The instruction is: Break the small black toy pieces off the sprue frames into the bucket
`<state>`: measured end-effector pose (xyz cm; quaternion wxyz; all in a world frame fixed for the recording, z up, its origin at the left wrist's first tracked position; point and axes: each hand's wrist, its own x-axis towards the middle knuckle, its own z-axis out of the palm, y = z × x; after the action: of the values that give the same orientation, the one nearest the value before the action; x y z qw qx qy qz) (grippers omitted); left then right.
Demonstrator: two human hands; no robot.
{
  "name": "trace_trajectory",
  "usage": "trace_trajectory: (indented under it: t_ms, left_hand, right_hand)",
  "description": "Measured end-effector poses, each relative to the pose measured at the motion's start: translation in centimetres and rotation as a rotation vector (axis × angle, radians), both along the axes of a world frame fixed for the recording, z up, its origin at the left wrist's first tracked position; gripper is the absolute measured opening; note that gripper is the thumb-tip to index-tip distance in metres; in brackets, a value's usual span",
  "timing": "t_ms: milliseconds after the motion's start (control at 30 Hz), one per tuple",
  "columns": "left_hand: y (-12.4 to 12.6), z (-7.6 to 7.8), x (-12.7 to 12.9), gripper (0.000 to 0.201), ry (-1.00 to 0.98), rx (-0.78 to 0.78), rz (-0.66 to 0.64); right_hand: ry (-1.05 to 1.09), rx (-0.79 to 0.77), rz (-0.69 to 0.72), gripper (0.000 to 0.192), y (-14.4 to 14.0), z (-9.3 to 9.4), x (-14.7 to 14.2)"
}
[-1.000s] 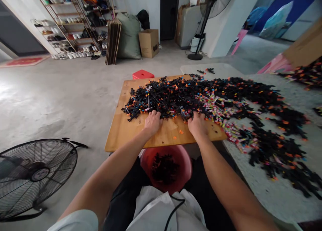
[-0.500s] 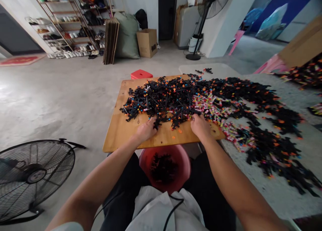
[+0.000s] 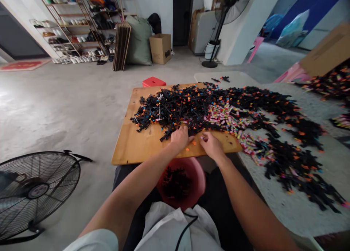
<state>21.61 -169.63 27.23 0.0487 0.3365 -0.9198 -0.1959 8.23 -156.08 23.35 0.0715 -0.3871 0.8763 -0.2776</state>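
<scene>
A dense pile of small black toy guns (image 3: 180, 105) with orange and blue bits covers the back of a wooden board (image 3: 131, 145). At the pile's front edge, my left hand (image 3: 180, 137) is closed over a black toy gun, mostly hidden under the fingers. My right hand (image 3: 212, 145) is just to the right, over the board's front part, thumb and fingers pinched on a small pale piece (image 3: 202, 137) too small to name. Loose orange bits (image 3: 194, 143) lie between my hands. Pink-and-yellow wrapped little tubes (image 3: 224, 116) are heaped right of the black pile.
A red tub (image 3: 201, 181) holding black pieces stands between my knees, under the board's edge. More toy guns (image 3: 298, 159) spread over the grey table at right. A floor fan (image 3: 38, 189) stands at left, a red stool (image 3: 154, 82) behind the board.
My left hand has moved right along the pile's edge, closer to my right hand. My right hand has drawn back slightly from the pile and now pinches a small pale piece.
</scene>
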Motion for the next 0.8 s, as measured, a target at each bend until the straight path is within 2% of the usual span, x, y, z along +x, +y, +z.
trace_trajectory:
  t_ms: [100,200,267,367,433,600,700,800]
  left_hand:
    - [-0.4,-0.1,-0.3,0.055,-0.035,0.097,0.003]
    - [-1.0,-0.2,0.9,0.066,0.087,0.261,-0.011]
    - [-1.2,-0.3,2.2,0.064,0.194,0.472,-0.063]
    - [-1.4,-0.9,4.4,0.049,0.284,0.854,-0.115]
    - [-1.3,-1.3,5.7,0.048,0.333,0.981,-0.136]
    - [-0.8,-1.3,7.1,0.047,0.434,0.943,-0.320]
    - [-0.3,-0.8,7.3,0.047,0.440,0.920,-0.369]
    - [0.2,-0.6,7.5,0.030,0.516,0.759,-0.376]
  right_hand:
    - [-0.189,-0.214,0.035,0.033,1.0,-1.0,-0.1]
    - [-0.359,-0.353,0.051,0.040,1.6,-1.5,-0.4]
    - [-0.451,-0.464,0.017,0.045,1.6,-1.7,-0.2]
    - [-0.574,-0.620,0.005,0.050,1.3,-1.5,0.9]
    - [-0.628,-0.649,0.057,0.049,1.1,-0.9,2.1]
    - [-0.560,-0.559,0.243,0.041,1.1,1.7,5.3]
    - [-0.542,-0.516,0.299,0.038,1.2,3.0,6.6]
    - [-0.516,-0.483,0.318,0.038,1.2,3.6,7.4]
